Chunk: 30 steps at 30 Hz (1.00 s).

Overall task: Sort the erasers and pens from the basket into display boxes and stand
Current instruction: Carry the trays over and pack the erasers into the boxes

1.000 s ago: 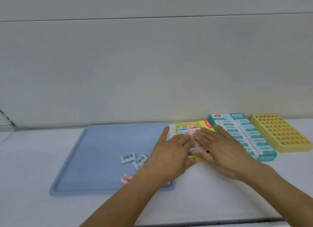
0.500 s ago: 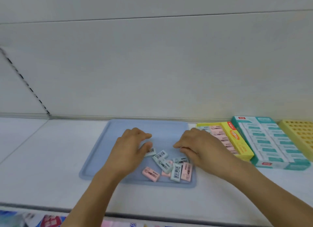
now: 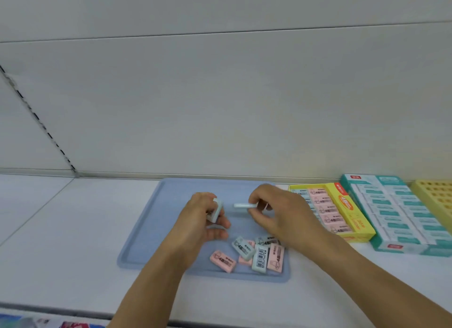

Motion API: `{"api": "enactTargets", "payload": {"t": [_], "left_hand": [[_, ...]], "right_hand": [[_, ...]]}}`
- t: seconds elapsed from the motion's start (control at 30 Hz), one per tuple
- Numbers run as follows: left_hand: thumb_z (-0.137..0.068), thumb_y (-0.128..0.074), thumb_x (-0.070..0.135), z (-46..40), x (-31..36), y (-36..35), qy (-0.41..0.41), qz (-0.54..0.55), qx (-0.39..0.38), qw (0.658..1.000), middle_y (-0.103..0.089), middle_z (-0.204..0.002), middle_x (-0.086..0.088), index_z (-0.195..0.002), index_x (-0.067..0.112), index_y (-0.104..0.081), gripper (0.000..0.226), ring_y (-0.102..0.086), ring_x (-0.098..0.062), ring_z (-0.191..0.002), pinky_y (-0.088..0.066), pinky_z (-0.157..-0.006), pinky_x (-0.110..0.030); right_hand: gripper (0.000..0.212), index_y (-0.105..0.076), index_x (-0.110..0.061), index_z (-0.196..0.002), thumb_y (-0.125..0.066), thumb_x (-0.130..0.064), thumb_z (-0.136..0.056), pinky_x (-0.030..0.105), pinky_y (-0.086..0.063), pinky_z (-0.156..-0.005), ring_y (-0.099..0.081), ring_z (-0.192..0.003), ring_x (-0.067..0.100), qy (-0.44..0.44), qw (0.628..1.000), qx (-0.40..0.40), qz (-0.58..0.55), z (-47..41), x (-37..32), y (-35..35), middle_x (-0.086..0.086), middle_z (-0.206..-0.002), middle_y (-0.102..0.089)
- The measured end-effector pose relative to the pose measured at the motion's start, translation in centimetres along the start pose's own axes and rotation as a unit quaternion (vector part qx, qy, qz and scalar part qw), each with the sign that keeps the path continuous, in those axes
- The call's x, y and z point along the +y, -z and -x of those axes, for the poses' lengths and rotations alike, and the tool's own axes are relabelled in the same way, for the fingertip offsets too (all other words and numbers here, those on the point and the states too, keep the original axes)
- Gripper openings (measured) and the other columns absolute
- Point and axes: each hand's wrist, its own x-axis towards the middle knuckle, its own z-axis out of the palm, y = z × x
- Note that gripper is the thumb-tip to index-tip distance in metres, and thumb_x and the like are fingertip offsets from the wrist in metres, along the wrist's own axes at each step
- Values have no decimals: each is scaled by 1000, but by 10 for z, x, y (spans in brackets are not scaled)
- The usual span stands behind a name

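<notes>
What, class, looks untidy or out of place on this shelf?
The loose erasers at the near edge of the blue tray lie jumbled, overlapping at mixed angles, unlike the neat rows in the yellow display box. Each hand, left hand and right hand, holds one eraser. Nothing looks damaged.

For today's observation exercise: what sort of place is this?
Probably a stationery shop shelf being stocked: full retail eraser boxes, a yellow box of pink erasers, and loose barcoded erasers on a blue tray.

A tray lies on the counter, loose erasers clustered in its near right corner. Right of it stand two display boxes side by side, then the stand farthest right.
</notes>
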Motion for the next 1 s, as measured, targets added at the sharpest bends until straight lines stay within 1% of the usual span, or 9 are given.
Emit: {"api": "enactTargets", "payload": {"t": [0.07, 0.13, 0.23, 0.4, 0.6, 0.7, 0.8, 0.9, 1.0], "left_hand": [[-96, -49, 26, 3, 5, -9, 58, 60, -67, 994, -47, -73, -7, -91, 12, -54, 16, -46, -17, -53, -37, -45, -26], [-95, -54, 38, 5, 7, -18, 51, -7, -102, 993, -45, -70, -2, -85, 14, -58, 27, -36, -12, -51, -24, -43, -23], [-95, -57, 29, 7, 10, -30, -9, -64, -121, 990, -51, -64, 4, -83, 10, -61, 23, -31, -7, -48, -19, -41, -19], [-95, -58, 22, 6, 11, -42, -59, -89, -121, 987, -62, -64, 9, -91, 9, -69, 18, -33, -6, -50, -24, -43, -17], [-95, -58, 24, 2, 10, -57, -71, -122, -144, 979, -55, -51, 14, -92, 9, -67, 17, -28, -8, -51, -21, -48, -20], [-95, -59, 24, -3, 6, -64, -66, -121, -157, 978, -58, -55, 13, -90, 12, -68, 16, -29, -9, -53, -22, -48, -21], [-94, -61, 27, -7, 2, -69, -57, -116, -146, 981, -62, -66, 10, -91, 12, -70, 17, -32, -9, -55, -25, -47, -19], [-96, -57, 32, -15, -1, -71, -23, -79, -53, 995, -57, -78, 3, -95, 12, -65, 22, -40, -11, -62, -34, -50, -20], [-99, -47, 14, -20, 0, -71, 30, 80, -26, 996, -55, -83, -7, -110, 4, -60, 20, -46, -14, -66, -37, -56, -25]], "right_hand": [[6, -59, -18, -87, -57, -23, -87, 36, -52, -56, -59, -72, 10, 50, 995, 87, -8, 4, 1, 5, -10, -85, -61], [8, -63, -11, -87, -57, -16, -88, 34, -51, -54, -63, -75, 16, 105, 986, 124, 24, 7, 5, 10, -2, -92, -65], [11, -65, -10, -91, -60, -20, -90, 29, -53, -64, -65, -88, 13, 120, 982, 145, 13, 13, 11, 16, 0, -103, -67], [28, -64, -24, -109, -70, -26, -82, 16, -48, -79, -61, -90, -2, -9, 983, 120, -137, 22, 17, 34, -14, -98, -64], [25, -63, -19, -113, -63, -28, -90, 30, -50, -73, -60, -84, 6, 31, 996, 61, -50, 21, 35, 50, -10, -97, -58], [29, -56, -23, -122, -59, -27, -93, 26, -48, -75, -58, -86, 6, 41, 998, 24, -30, 21, 43, 56, -14, -99, -53], [21, -58, -22, -114, -58, -26, -93, 28, -47, -69, -55, -82, 7, 48, 998, -1, 27, 21, 51, 61, -11, -97, -54], [15, -60, -22, -107, -61, -24, -93, 31, -44, -70, -55, -83, 12, -45, 997, 9, 68, 19, 68, 70, -8, -95, -54], [19, -62, -22, -111, -58, -28, -94, 30, -39, -73, -54, -88, 16, -129, 983, -39, 125, 15, 85, 70, -7, -98, -54]]}}
